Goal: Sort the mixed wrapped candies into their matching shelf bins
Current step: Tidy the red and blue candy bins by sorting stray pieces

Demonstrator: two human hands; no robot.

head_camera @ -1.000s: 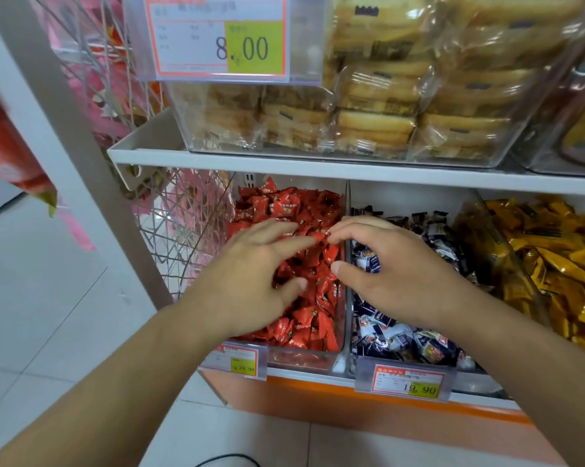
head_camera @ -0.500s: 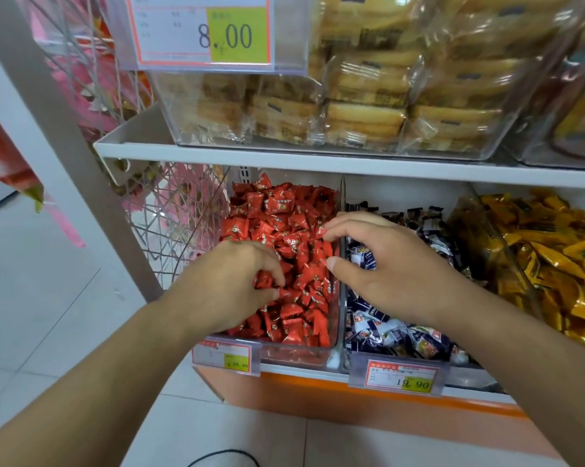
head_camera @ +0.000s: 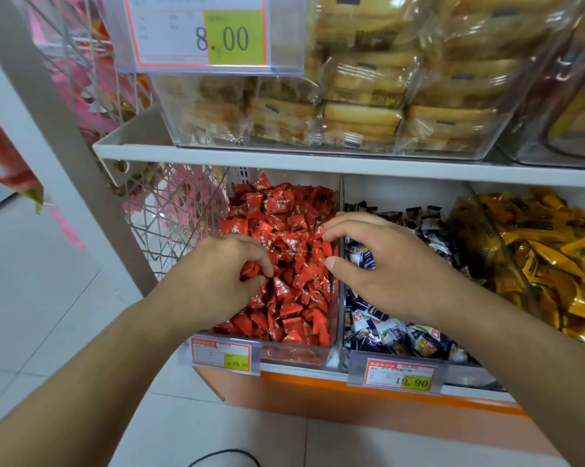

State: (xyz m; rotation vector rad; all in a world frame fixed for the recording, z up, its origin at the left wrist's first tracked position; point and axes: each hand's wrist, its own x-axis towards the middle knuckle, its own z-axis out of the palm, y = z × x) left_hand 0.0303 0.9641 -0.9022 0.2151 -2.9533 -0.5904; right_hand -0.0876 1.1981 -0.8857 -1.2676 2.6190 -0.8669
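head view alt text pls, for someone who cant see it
Two bare hands work at clear shelf bins: the left hand grips red candies in the left bin, the right hand hovers curled over the divider beside dark-wrapped candies. Yellow candies fill the bin further right.

single head cam, wide-angle, aimed forward and down, close to the red candy bin [head_camera: 331, 335], floor below it
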